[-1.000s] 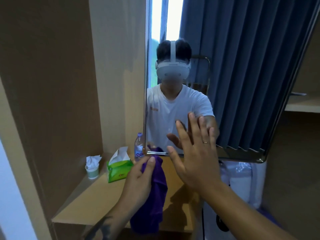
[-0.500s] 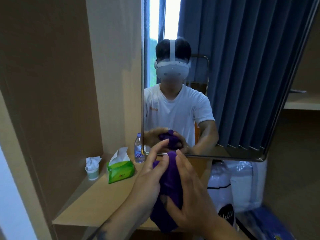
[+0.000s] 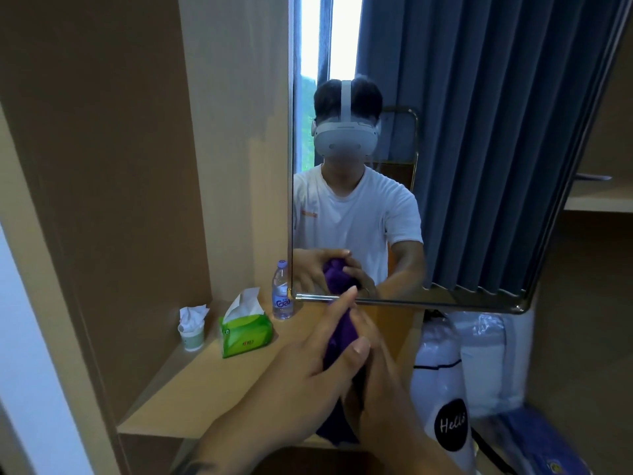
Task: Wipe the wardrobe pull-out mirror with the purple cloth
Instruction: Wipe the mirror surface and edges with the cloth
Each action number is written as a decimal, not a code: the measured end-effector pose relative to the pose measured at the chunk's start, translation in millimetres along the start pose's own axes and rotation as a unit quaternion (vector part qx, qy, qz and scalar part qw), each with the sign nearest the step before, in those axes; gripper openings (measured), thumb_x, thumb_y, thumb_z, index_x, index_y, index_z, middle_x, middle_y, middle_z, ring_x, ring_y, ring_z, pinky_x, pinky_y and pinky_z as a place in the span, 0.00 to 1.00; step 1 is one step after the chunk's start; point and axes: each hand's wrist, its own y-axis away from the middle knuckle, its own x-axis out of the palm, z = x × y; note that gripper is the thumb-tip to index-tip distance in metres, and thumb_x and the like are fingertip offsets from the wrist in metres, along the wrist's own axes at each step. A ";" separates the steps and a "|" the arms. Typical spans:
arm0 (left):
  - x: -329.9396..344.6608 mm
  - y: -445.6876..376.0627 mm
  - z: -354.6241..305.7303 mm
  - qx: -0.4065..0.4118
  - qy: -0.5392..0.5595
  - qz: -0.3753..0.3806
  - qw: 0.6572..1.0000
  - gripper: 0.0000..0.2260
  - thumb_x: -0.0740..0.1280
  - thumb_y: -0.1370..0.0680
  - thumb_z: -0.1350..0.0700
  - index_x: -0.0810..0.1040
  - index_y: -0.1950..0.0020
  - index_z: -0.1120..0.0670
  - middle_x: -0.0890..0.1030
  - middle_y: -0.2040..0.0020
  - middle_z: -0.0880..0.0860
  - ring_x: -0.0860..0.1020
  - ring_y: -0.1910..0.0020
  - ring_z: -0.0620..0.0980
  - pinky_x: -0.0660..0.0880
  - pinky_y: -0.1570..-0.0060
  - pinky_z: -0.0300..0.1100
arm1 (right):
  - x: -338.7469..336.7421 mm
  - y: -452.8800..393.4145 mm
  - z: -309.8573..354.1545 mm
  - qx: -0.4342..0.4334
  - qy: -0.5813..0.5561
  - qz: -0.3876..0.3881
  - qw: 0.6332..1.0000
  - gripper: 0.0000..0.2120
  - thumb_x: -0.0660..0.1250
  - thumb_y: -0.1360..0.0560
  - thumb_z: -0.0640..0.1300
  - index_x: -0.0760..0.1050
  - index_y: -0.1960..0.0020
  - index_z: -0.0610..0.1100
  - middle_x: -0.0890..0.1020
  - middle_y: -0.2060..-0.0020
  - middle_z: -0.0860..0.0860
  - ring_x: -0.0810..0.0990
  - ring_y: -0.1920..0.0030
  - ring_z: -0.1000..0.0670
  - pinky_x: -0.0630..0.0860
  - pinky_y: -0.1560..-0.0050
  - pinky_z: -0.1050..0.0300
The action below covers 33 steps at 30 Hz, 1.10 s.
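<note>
Below the mirror's lower edge, hands: both hands met around the purple cloth (image 3: pixel 342 332), in front of the wooden shelf.
Left hand (image 3: pixel 308 368): fingers curled round the cloth from the left, thumb pressed across its front, forefinger stretched up toward the mirror's bottom edge.
Right hand (image 3: pixel 380 375): closed on the cloth from the right side, fingers wrapped against the fabric, mostly behind the bunched cloth.
Purple cloth: bunched into an upright roll between the two hands, its lower end hanging below them; it sat just short of the glass, not on it.
Mirror (image 3: pixel 479 166): tall metal-framed panel, tilted in view; it reflected a person in a white T-shirt and white headset, both hands with the cloth, and a blue curtain.
Wooden shelf (image 3: pixel 205 389): light wood, set into the wardrobe at the left.
Water bottle (image 3: pixel 282 293): upright at the back of the shelf, just beside the mirror's lower left corner.
Tissue pack (image 3: pixel 246 332): green, a tissue standing out of its top, left of the bottle.
Paper cup (image 3: pixel 191 334): stuffed with crumpled tissue, left of the pack.
White bag (image 3: pixel 445 399): below the mirror to the right, with a black round label reading "Hello".
</note>
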 end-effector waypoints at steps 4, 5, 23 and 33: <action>-14.4 -4.1 -1.1 0.031 -0.072 -0.181 0.980 0.22 0.58 0.24 0.25 0.70 0.31 0.25 0.85 0.54 0.42 0.83 0.56 0.41 0.83 0.55 0.53 | -20.7 -3.8 6.7 0.077 -0.072 -0.120 0.987 0.31 0.65 0.21 0.44 0.60 0.24 0.67 0.75 0.28 0.59 0.74 0.30 0.59 0.74 0.34 0.64; -19.5 -9.2 -0.3 0.045 -0.074 -0.252 0.964 0.19 0.60 0.23 0.28 0.74 0.34 0.29 0.84 0.56 0.45 0.82 0.58 0.43 0.82 0.58 0.53 | -22.5 -3.0 -0.2 0.110 -0.083 -0.127 0.982 0.32 0.66 0.21 0.40 0.62 0.25 0.66 0.77 0.31 0.57 0.77 0.34 0.60 0.76 0.36 0.61; -40.0 -98.4 11.8 0.095 0.194 -0.318 0.923 0.16 0.60 0.13 0.47 0.81 0.45 0.59 0.75 0.59 0.58 0.74 0.55 0.54 0.72 0.54 0.51 | -9.5 -42.8 4.7 0.431 -0.307 -0.247 0.812 0.20 0.65 0.20 0.40 0.70 0.30 0.53 0.84 0.53 0.49 0.84 0.64 0.52 0.77 0.69 0.60; -29.1 -90.1 -0.4 0.110 0.217 -0.342 0.908 0.18 0.59 0.12 0.51 0.68 0.58 0.59 0.63 0.63 0.66 0.62 0.62 0.56 0.62 0.64 0.48 | 11.4 -46.7 38.5 0.411 -0.386 -0.241 0.790 0.21 0.66 0.21 0.39 0.75 0.39 0.65 0.87 0.58 0.55 0.86 0.65 0.51 0.81 0.67 0.58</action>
